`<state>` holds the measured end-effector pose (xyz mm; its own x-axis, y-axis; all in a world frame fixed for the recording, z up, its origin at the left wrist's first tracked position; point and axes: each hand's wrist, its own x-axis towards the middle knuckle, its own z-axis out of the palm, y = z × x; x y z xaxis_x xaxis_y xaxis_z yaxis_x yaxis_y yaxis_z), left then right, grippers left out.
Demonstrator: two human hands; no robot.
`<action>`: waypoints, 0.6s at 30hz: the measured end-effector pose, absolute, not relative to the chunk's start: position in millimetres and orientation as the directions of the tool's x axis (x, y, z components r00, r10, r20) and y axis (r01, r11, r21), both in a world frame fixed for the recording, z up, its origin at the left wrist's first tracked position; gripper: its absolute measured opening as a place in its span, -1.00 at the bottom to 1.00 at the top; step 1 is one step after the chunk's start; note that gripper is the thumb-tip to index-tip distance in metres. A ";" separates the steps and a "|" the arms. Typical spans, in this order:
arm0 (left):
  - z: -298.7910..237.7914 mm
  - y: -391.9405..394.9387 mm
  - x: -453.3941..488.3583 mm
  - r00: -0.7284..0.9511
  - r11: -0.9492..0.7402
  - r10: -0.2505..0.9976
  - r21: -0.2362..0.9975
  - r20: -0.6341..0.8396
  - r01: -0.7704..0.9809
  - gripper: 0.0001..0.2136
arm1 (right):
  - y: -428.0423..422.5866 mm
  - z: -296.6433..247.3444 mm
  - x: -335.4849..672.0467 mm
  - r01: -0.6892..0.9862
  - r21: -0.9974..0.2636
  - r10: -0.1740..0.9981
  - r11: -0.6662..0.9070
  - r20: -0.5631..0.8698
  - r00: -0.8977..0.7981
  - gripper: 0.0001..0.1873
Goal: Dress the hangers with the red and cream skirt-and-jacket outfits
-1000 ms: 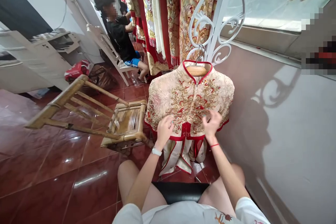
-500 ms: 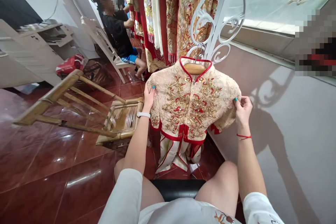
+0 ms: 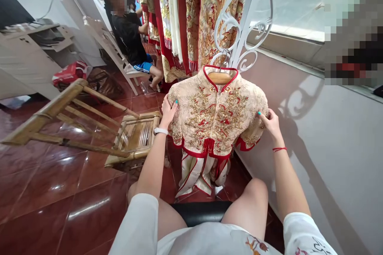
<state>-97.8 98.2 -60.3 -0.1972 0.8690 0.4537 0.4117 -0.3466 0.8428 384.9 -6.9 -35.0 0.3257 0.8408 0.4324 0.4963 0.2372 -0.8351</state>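
Far left, well apart from the left grip (image 3: 169, 110): a dark screen (image 3: 12, 6) behind a white desk (image 3: 22, 67), small items along its top. Nearer in, on the red tiled floor (image 3: 56, 207), a red bag (image 3: 70, 72) and a brown bag (image 3: 103, 81) close together; whether they touch, I cannot tell. Low and left of the left grip, a bamboo chair (image 3: 128, 135), seat just beside the forearm, backrest reaching toward my left edge. Beyond the left grip, a co-worker (image 3: 128, 34) in black top and blue shorts sits on a white chair (image 3: 103, 44).

Left grip: clamped on one sleeve of the jacket (image 3: 214, 121), thumb in front, fingers at the outer edge and partly hidden. White band (image 3: 160, 130) on that wrist.

Between the two grips: the jacket itself, cream with gold beading and red embroidery, front toward me, red edging, red fringe at the hem. It hangs on a wooden hanger (image 3: 220, 77), set above and between the grips. Below the hem, pale red-edged cloth (image 3: 193, 171). Farther off above the grips, I see red-and-gold garments (image 3: 206, 12) hanging, then a white scrolled frame (image 3: 239, 40).

Right grip (image 3: 267, 119): clamped on the other sleeve, thumb in front, fingertips hidden from me. Red cord (image 3: 279, 149) on the wrist. Right of it, a pale wall (image 3: 344, 147) with shadows; above that, a window (image 3: 293, 0).
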 end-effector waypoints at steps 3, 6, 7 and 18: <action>-50.2 82.6 -108.4 -0.030 -0.377 0.876 0.721 0.482 0.581 -0.09 | 0.0 -28.1 394.0 0.596 -0.776 0.802 0.208 0.484 0.350 -0.67; -41.7 74.8 -99.4 -0.089 -0.276 0.863 0.611 0.497 0.742 -0.05 | 14.4 -27.3 395.4 0.631 -0.752 0.759 0.191 0.521 0.391 -0.63; -39.4 74.0 -93.4 -0.150 -0.221 0.853 0.606 0.500 0.764 -0.09 | 19.1 -29.1 393.9 0.627 -0.756 0.747 0.187 0.524 0.409 -0.62; -159.6 -60.7 -34.0 -0.017 -0.405 0.705 0.422 0.709 0.811 -0.65 | -52.9 -164.8 301.1 0.475 -0.877 0.623 0.065 0.408 0.667 -0.49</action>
